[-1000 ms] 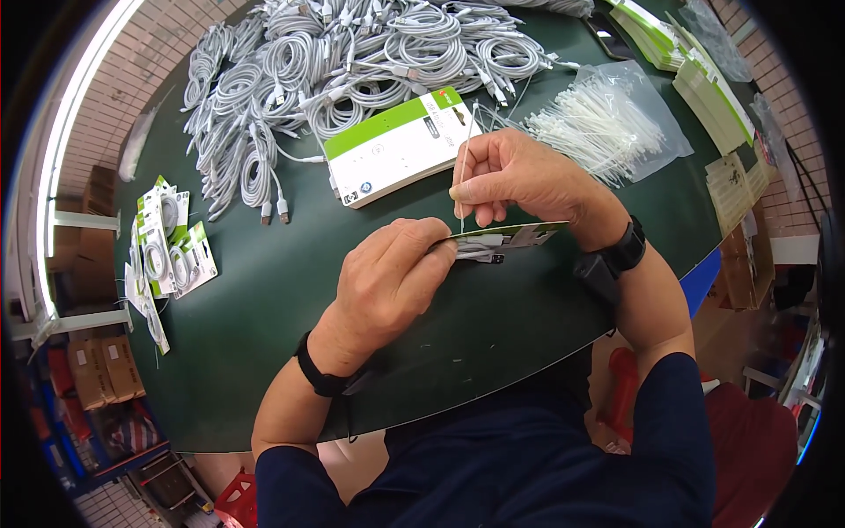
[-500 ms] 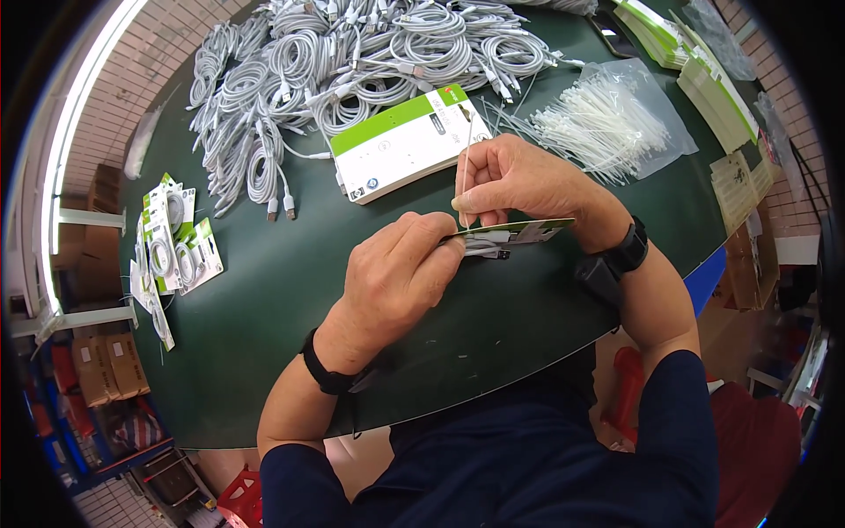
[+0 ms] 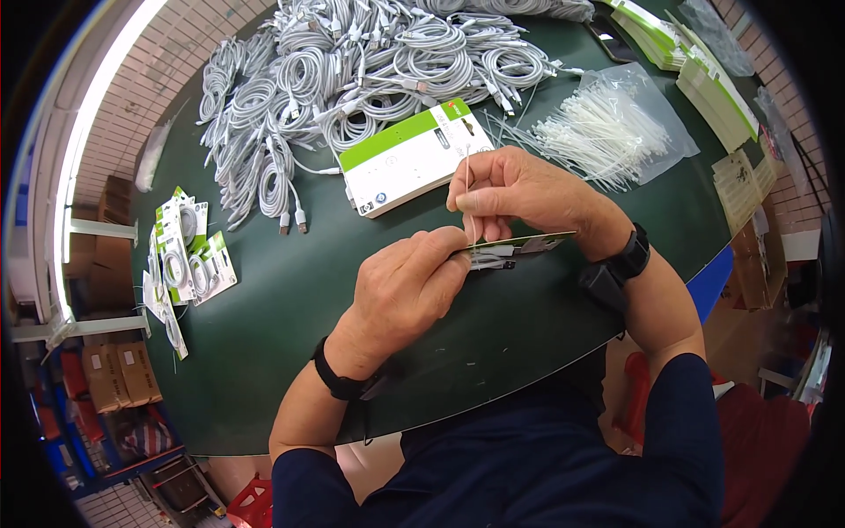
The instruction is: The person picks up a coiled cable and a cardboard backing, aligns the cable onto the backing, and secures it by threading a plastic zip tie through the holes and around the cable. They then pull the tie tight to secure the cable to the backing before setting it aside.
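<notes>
My left hand [image 3: 409, 277] is closed on the left end of a thin green-and-white packaging card [image 3: 544, 242], held nearly edge-on above the table. Against the card's near side lies a coiled grey charging cable [image 3: 491, 258], its plugs showing and the rest of the coil hidden by my fingers. My right hand [image 3: 510, 194] pinches a thin white cable tie [image 3: 469, 180] between thumb and fingers, just above the card. The tie stands upright, its lower end reaching down to the card's far side. Behind my hands lies a stack of white-and-green cards [image 3: 409, 163].
A big heap of coiled grey cables [image 3: 352, 70] covers the back of the green table [image 3: 264, 352]. Loose white cable ties [image 3: 607, 128] lie on a clear bag at the back right. Carded cables [image 3: 180, 268] are piled at the left; more cards [image 3: 717, 97] stand far right.
My right thumb and fingers have shifted slightly on the cable tie. The whole scene sits a little further right and lower. My left hand keeps its grip on the card.
</notes>
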Demonstrator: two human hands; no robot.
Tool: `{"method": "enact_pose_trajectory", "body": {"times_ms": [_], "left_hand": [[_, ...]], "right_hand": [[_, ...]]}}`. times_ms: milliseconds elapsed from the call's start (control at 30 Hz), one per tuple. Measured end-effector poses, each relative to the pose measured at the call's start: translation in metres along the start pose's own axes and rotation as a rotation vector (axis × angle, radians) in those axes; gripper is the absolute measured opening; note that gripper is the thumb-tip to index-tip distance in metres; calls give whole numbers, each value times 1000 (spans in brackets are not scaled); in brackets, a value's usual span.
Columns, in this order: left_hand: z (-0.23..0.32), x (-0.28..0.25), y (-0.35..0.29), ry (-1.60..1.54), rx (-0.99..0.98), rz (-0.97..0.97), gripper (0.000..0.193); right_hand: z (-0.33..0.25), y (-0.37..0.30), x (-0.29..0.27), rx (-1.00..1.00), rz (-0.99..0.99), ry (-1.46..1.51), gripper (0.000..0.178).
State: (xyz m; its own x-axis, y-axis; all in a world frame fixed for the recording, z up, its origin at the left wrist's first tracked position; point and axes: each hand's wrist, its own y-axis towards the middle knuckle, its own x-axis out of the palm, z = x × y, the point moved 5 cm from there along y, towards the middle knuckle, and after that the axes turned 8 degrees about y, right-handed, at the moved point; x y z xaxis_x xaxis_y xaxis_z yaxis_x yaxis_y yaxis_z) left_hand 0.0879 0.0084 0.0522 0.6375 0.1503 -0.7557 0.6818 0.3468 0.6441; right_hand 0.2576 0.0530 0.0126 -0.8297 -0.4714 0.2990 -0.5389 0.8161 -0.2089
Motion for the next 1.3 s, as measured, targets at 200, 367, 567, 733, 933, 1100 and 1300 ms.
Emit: {"method": "enact_pose_trajectory", "body": {"times_ms": [200,367,567,733,933,1100,1300], "left_hand": [[-3,0,-1,3,25,0,19],[2,2,-2,23,54,2,18],[1,4,0,11,69,2,19],[-2,3,-6,25,78,34,19],[1,6,-4,4,55,54,20],[-4,6,0,-92,-16,78,24],[-17,1,-2,-183,-191,78,24]], "right_hand": [[6,3,3,-56,-145,-174,16],[2,0,7,-62,-123,-104,16],[2,-3,-2,-24,71,35,12],[6,4,5,15,-70,-146,11],[9,1,-1,2,-41,-78,11],[10,5,-3,24,1,-70,17],[-5,-5,-24,-33,209,-140,18]]}}
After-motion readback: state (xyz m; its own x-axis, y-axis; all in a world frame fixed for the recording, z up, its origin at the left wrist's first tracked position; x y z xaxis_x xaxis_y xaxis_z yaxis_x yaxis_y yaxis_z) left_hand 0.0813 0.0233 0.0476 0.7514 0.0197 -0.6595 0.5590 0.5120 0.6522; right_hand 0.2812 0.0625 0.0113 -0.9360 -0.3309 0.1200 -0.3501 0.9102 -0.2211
